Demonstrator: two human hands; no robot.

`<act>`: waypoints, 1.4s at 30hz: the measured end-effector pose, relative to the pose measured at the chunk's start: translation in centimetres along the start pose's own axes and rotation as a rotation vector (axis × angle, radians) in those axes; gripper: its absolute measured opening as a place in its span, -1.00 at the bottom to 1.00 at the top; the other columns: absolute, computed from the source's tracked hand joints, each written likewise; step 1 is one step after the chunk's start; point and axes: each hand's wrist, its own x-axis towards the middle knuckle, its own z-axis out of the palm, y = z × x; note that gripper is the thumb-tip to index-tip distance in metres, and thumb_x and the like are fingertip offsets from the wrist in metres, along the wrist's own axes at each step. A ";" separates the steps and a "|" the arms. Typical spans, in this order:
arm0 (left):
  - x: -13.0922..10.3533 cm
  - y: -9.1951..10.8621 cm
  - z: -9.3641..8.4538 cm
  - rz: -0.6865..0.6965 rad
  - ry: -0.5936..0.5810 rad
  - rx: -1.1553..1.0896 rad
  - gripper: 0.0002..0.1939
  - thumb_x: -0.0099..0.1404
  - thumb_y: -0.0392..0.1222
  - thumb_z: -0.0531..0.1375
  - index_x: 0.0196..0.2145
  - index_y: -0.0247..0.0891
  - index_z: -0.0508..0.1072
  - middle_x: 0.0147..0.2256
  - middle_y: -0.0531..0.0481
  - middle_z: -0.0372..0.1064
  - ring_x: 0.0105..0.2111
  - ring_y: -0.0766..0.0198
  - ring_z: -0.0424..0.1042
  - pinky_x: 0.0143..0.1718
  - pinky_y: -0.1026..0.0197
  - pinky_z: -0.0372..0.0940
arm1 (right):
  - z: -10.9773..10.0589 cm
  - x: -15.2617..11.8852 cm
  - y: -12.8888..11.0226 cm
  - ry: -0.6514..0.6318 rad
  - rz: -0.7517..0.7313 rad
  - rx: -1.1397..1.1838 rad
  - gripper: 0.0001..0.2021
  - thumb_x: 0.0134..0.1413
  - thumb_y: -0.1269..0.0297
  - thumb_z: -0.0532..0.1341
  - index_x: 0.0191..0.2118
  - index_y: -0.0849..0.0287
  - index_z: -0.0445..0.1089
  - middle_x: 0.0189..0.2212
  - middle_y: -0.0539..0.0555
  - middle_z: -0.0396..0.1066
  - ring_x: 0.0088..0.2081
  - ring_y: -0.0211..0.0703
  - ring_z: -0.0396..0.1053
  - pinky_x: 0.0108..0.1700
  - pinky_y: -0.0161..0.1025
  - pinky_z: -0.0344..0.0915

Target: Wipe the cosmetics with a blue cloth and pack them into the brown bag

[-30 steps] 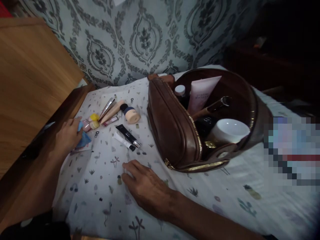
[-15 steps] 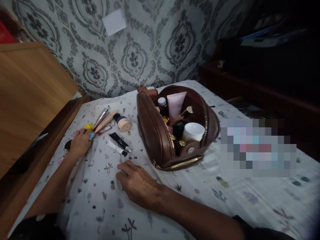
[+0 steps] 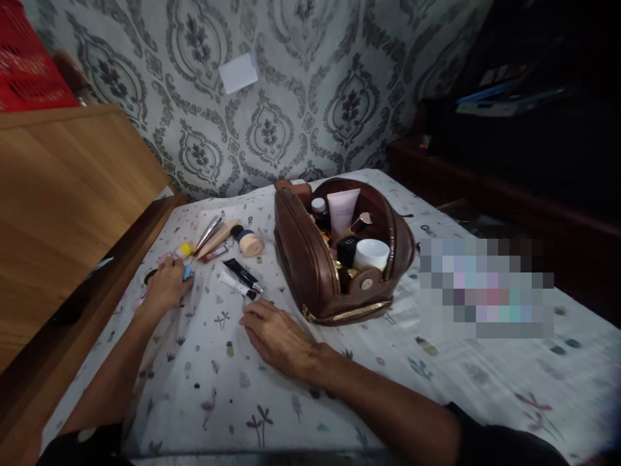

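Gripping a small blue soft item (image 3: 187, 272), the left hand (image 3: 167, 288) sits curled on the white patterned bedsheet (image 3: 339, 401) near the left edge of the bed; fingers closed around the blue piece, only a bit of it shows past the knuckles. What the item is exactly cannot be told. Just beyond that hand: a small yellow sponge-like piece (image 3: 185, 249), a silver tube (image 3: 208, 233), a long beige tube (image 3: 218, 237) and a thin pink stick (image 3: 216, 253), all lying close together, fanned out. Peach round bottle with dark cap (image 3: 248, 241) lies on its side just right of them. A black tube with silver end (image 3: 243, 276) and a white tube with black cap (image 3: 236, 284) lie side by side, between the 2 hands.

Right hand (image 3: 277, 333) rests flat, palm down on the sheet, fingers spread slightly, holding nothing; fingertips near the white tube, not touching as far as visible. Brown leather zip pouch (image 3: 303, 259) stands open just beyond the right hand, gold zipper along its rim. Inside: pink tube (image 3: 342, 208) upright, white jar (image 3: 371, 254), small dark bottle with white cap (image 3: 319, 210), other dark pieces too dim to tell. Wooden headboard panel (image 3: 63, 200) at left, grey damask wallpaper (image 3: 291, 97) behind.
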 end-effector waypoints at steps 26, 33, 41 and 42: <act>-8.1 10.1 -1.6 0.294 0.062 -1.199 -0.62 0.37 0.04 0.07 -0.51 -0.19 0.14 -0.56 0.18 0.03 -0.52 0.36 0.10 -0.45 0.27 0.05 | 1.5 1.2 1.8 0.120 0.253 0.955 -0.63 -0.03 0.24 0.41 -0.10 0.20 0.39 -0.26 0.01 0.43 -0.25 -0.21 0.38 -0.18 -0.28 0.34; -7.7 10.0 -1.1 0.162 0.027 -1.390 -0.66 0.28 0.09 0.18 -0.45 -0.22 0.28 -0.51 0.15 0.15 -0.46 0.34 0.18 -0.41 0.28 0.15 | 1.3 1.4 2.0 0.083 0.265 1.124 -0.46 -0.17 0.13 0.48 -0.04 0.17 0.37 -0.21 0.00 0.42 -0.21 -0.22 0.38 -0.09 -0.24 0.33; -7.9 10.3 -1.4 0.108 0.153 -1.450 -0.64 0.40 0.15 0.07 -0.28 -0.22 0.39 -0.41 0.08 0.31 -0.37 0.28 0.31 -0.28 0.25 0.22 | 0.4 1.7 1.3 0.244 0.297 1.178 -0.43 -0.27 0.03 0.53 -0.12 0.13 0.39 -0.22 -0.01 0.38 -0.18 -0.22 0.38 -0.09 -0.25 0.33; -7.8 10.4 -1.3 0.116 0.133 -1.476 -0.61 0.40 0.18 0.06 -0.29 -0.22 0.39 -0.40 0.06 0.33 -0.35 0.26 0.33 -0.27 0.24 0.23 | 0.2 1.6 1.2 0.281 0.280 1.128 -0.44 -0.28 0.02 0.53 -0.13 0.12 0.42 -0.21 -0.01 0.36 -0.17 -0.22 0.37 -0.10 -0.25 0.33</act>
